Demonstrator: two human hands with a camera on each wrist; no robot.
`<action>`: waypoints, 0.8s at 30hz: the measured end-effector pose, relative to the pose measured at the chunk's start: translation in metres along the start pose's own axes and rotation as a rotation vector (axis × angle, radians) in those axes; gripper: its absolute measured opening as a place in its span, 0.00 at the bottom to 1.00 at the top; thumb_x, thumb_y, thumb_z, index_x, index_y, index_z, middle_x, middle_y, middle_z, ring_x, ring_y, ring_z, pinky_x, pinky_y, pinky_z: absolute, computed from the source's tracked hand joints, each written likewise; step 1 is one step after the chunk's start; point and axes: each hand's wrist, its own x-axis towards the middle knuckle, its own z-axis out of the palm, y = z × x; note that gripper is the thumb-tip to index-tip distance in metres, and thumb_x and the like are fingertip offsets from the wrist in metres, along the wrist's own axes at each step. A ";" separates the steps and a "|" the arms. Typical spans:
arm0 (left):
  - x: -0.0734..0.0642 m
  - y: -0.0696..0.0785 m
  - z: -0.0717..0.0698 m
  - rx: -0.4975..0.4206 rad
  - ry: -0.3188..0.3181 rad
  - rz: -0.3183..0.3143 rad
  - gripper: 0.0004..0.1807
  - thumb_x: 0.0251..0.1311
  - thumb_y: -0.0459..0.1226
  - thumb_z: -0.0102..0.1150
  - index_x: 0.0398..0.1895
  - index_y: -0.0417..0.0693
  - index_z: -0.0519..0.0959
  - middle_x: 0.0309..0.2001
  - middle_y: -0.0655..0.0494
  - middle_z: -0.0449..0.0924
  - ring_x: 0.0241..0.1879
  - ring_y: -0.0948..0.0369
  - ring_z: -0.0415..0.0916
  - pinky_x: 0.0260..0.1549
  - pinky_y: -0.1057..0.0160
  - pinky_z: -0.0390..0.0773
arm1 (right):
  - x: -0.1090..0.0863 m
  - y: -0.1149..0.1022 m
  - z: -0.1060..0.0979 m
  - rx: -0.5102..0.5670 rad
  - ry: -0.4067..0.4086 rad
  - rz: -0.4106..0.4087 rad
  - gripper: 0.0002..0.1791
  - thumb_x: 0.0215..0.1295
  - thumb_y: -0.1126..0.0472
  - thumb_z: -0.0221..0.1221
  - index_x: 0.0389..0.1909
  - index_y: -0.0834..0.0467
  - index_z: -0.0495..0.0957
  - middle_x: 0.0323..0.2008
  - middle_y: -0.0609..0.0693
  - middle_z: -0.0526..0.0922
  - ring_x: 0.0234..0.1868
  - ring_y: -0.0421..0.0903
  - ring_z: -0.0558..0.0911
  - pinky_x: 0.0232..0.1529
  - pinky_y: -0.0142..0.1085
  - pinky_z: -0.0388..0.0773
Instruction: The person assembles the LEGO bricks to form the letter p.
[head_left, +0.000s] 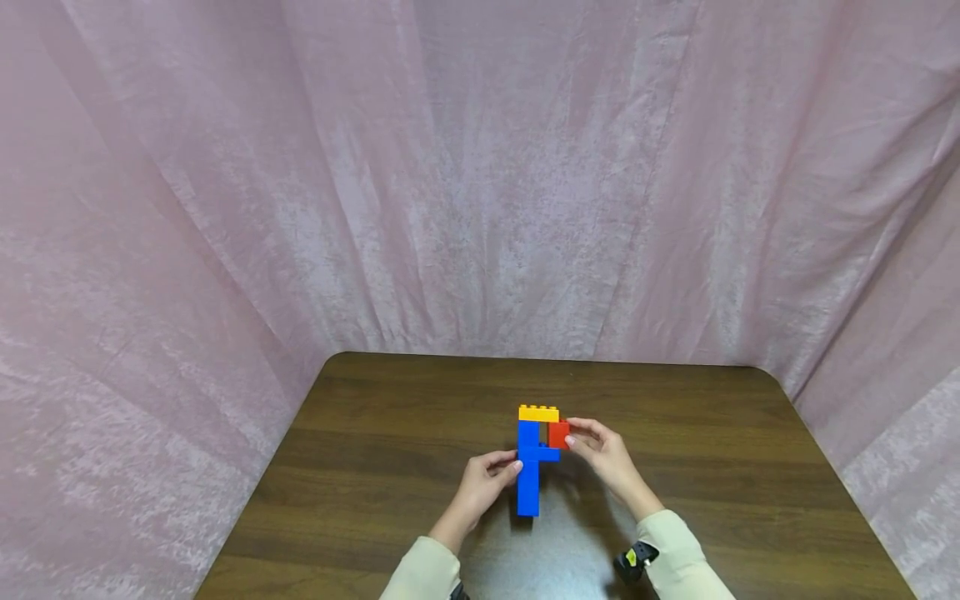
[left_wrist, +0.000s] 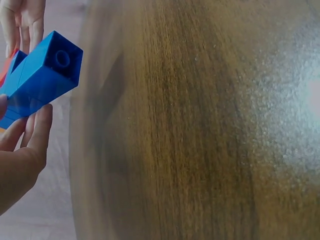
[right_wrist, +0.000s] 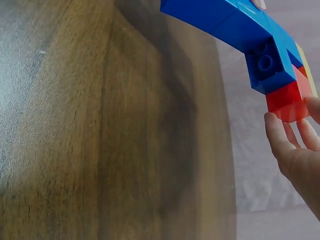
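A tall column of blue building bricks [head_left: 528, 492] is held off the table, its hollow underside showing in the left wrist view. A yellow brick [head_left: 538, 413] lies across the top and juts out to the right. Lower down, a short blue arm [head_left: 551, 455] sticks out on the same side. Between yellow brick and blue arm sits a red brick [head_left: 558, 435], reaching a little past the arm's end. My left hand [head_left: 480, 487] pinches the column from the left, near its middle. The thumb and fingers of my right hand [head_left: 611, 462] grip the red brick's outer side.
A brown wooden table [head_left: 390, 433] with rounded far corners spreads beneath both hands. Pink curtains [head_left: 480, 208] hang behind it and along its sides. A dark wrist device [head_left: 636, 558] is strapped at the right sleeve.
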 end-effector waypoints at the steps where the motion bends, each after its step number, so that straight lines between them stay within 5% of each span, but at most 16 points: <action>1: 0.001 -0.001 0.000 -0.006 0.001 -0.011 0.18 0.63 0.34 0.61 0.51 0.28 0.77 0.41 0.38 0.83 0.38 0.52 0.83 0.40 0.57 0.85 | 0.001 0.002 0.000 -0.002 0.004 0.007 0.22 0.62 0.71 0.61 0.57 0.71 0.72 0.52 0.67 0.77 0.49 0.53 0.81 0.50 0.38 0.81; 14: 0.012 -0.010 -0.002 0.055 -0.007 -0.143 0.21 0.62 0.39 0.62 0.52 0.31 0.78 0.44 0.41 0.82 0.37 0.51 0.84 0.42 0.55 0.84 | 0.013 0.026 0.000 0.011 0.008 0.063 0.21 0.62 0.73 0.60 0.56 0.74 0.71 0.46 0.67 0.81 0.42 0.43 0.83 0.43 0.28 0.81; 24: 0.016 -0.019 0.002 0.025 0.012 -0.135 0.18 0.62 0.34 0.61 0.49 0.27 0.78 0.44 0.37 0.82 0.35 0.54 0.83 0.37 0.58 0.85 | 0.017 0.034 0.002 -0.005 0.013 0.106 0.21 0.61 0.74 0.60 0.56 0.73 0.72 0.45 0.65 0.81 0.42 0.45 0.82 0.44 0.32 0.82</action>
